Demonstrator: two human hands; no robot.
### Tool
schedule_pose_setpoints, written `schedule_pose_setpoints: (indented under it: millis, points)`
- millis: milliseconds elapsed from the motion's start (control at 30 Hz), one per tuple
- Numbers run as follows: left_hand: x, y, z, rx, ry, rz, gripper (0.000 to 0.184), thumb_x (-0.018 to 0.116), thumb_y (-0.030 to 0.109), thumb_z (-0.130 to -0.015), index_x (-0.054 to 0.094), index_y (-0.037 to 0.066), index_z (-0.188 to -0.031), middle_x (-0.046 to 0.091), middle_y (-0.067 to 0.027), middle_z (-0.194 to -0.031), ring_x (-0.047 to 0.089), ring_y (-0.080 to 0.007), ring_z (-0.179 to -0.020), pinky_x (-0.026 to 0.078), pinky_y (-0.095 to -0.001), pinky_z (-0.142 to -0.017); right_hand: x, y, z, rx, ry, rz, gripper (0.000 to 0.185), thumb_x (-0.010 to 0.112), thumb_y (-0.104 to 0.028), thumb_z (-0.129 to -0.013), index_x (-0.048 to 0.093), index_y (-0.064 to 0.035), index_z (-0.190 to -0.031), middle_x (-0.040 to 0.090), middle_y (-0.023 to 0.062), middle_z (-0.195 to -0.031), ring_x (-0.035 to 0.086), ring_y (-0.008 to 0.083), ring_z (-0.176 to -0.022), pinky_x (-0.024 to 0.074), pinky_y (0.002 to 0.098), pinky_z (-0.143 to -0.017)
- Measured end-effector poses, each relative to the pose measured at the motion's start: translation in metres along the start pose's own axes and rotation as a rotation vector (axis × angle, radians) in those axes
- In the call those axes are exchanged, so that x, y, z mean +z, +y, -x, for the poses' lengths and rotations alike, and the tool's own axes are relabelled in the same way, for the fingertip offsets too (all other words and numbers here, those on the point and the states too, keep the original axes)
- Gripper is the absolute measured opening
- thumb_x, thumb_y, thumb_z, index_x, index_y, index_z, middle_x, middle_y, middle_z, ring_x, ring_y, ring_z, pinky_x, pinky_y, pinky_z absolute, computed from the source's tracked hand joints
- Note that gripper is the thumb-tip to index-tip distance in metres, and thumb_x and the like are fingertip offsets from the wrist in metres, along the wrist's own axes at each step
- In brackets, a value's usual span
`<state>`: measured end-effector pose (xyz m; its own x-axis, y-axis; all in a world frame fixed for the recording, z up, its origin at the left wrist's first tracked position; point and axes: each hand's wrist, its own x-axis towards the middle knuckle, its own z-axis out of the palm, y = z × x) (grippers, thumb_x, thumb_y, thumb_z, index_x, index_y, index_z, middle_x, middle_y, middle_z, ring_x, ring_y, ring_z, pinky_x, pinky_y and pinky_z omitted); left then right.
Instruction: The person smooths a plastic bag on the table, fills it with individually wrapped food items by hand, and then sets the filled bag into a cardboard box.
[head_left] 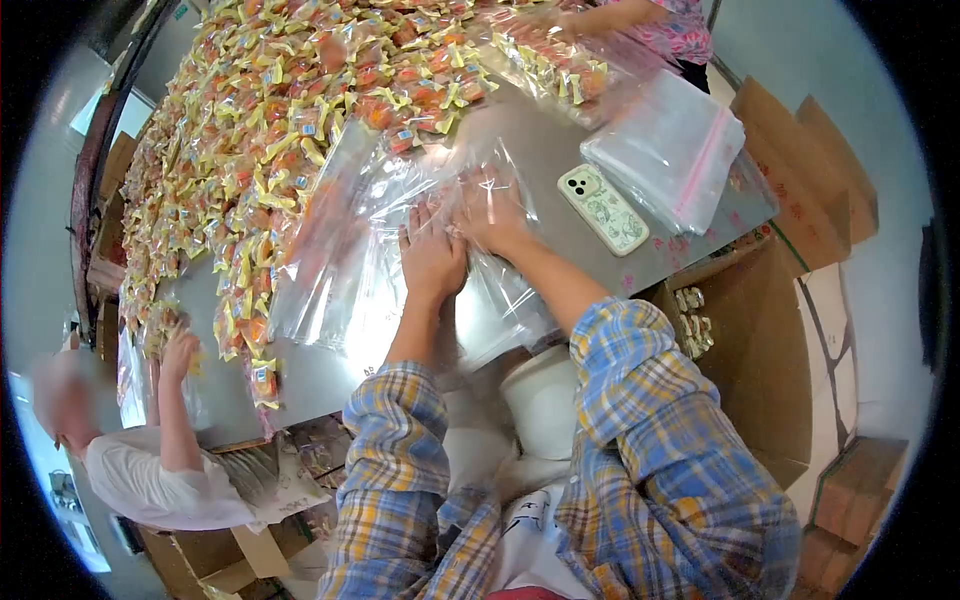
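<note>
My left hand (433, 255) lies flat on a clear plastic bag (345, 250), fingers stretched out and holding nothing. Close beside it, my right hand (492, 210) rests on the same heap of clear film, its fingers extended and partly veiled by glare and plastic. Whether that hand is over or under the film I cannot tell. The clear bags spread across the metal tabletop (545, 130) in front of me. Beyond them lies a large pile of small wrapped packets (300, 100), orange inside with yellow ends.
A phone in a patterned case (605, 210) and a stack of clear bags (665, 150) lie to the right. An open cardboard box (750, 340) with a few packets stands below the table's right edge. Co-workers are at left (165, 460) and far right (640, 20).
</note>
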<state>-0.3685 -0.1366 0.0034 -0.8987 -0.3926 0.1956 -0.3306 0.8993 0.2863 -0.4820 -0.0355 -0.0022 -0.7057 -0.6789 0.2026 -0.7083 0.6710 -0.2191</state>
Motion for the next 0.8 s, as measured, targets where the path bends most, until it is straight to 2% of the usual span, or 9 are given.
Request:
schedule_pose_setpoints:
  millis: [267, 367, 467, 567, 600, 700, 800]
  points:
    - [-0.010, 0.006, 0.018, -0.013, -0.070, -0.039, 0.067, 0.037, 0.047, -0.102, 0.040, 0.008, -0.156, 0.026, -0.0216, -0.167, 0.020, -0.0363, -0.156, 0.010, -0.0528, -0.127, -0.010, 0.006, 0.018, -0.057, -0.049, 0.005, 0.068, 0.034, -0.049, -0.104, 0.036, -0.0091, -0.159, 0.030, 0.0135, -0.167, 0.022, 0.0344, -0.156, 0.0078, 0.0569, -0.125]
    - [-0.013, 0.006, 0.022, -0.008, -0.074, -0.063, 0.067, 0.039, 0.049, -0.102, 0.039, 0.011, -0.157, 0.022, -0.0165, -0.169, 0.021, -0.0342, -0.156, 0.012, -0.0501, -0.127, -0.018, 0.010, 0.026, -0.056, -0.066, -0.038, 0.070, 0.034, -0.051, -0.104, 0.034, -0.0094, -0.160, 0.030, 0.0135, -0.167, 0.021, 0.0339, -0.156, 0.0077, 0.0559, -0.126]
    - [-0.012, 0.001, 0.026, -0.009, -0.097, -0.095, 0.067, 0.040, 0.051, -0.102, 0.039, 0.013, -0.158, 0.024, -0.0161, -0.169, 0.021, -0.0339, -0.156, 0.012, -0.0502, -0.127, -0.024, 0.016, 0.030, -0.079, -0.117, -0.050, 0.072, 0.034, -0.054, -0.104, 0.031, -0.0095, -0.161, 0.030, 0.0126, -0.167, 0.020, 0.0331, -0.157, 0.0076, 0.0555, -0.126]
    - [-0.016, 0.002, 0.032, 0.034, -0.064, -0.008, 0.075, 0.041, 0.051, -0.101, 0.037, 0.002, -0.157, 0.028, -0.0218, -0.166, 0.021, -0.0361, -0.156, 0.011, -0.0498, -0.127, -0.032, 0.021, 0.038, -0.092, -0.083, -0.079, 0.072, 0.041, -0.054, -0.103, 0.035, -0.0105, -0.160, 0.034, 0.0142, -0.165, 0.022, 0.0351, -0.155, 0.0128, 0.0571, -0.124]
    - [-0.013, -0.002, 0.032, 0.040, -0.062, -0.023, 0.075, 0.041, 0.051, -0.101, 0.036, 0.001, -0.157, 0.028, -0.0219, -0.166, 0.021, -0.0359, -0.156, 0.011, -0.0498, -0.127, -0.034, 0.022, 0.040, -0.092, -0.055, -0.099, 0.071, 0.044, -0.053, -0.102, 0.037, -0.0110, -0.159, 0.036, 0.0152, -0.163, 0.024, 0.0362, -0.154, 0.0155, 0.0579, -0.123]
    - [-0.012, -0.003, 0.030, 0.046, -0.065, -0.057, 0.077, 0.041, 0.052, -0.101, 0.034, -0.001, -0.157, 0.028, -0.0222, -0.166, 0.021, -0.0356, -0.156, 0.011, -0.0497, -0.127, -0.044, 0.021, 0.042, -0.088, -0.048, -0.040, 0.071, 0.044, -0.054, -0.102, 0.038, -0.0118, -0.159, 0.035, 0.0149, -0.164, 0.025, 0.0364, -0.153, 0.0168, 0.0560, -0.123]
    - [-0.020, 0.003, 0.033, 0.032, -0.061, -0.062, 0.078, 0.043, 0.052, -0.101, 0.034, -0.001, -0.158, 0.028, -0.0224, -0.166, 0.022, -0.0357, -0.156, 0.011, -0.0499, -0.127, -0.068, 0.021, 0.044, -0.108, -0.199, -0.086, 0.072, 0.044, -0.055, -0.102, 0.038, -0.0123, -0.159, 0.033, 0.0147, -0.165, 0.025, 0.0371, -0.154, 0.0168, 0.0561, -0.124]
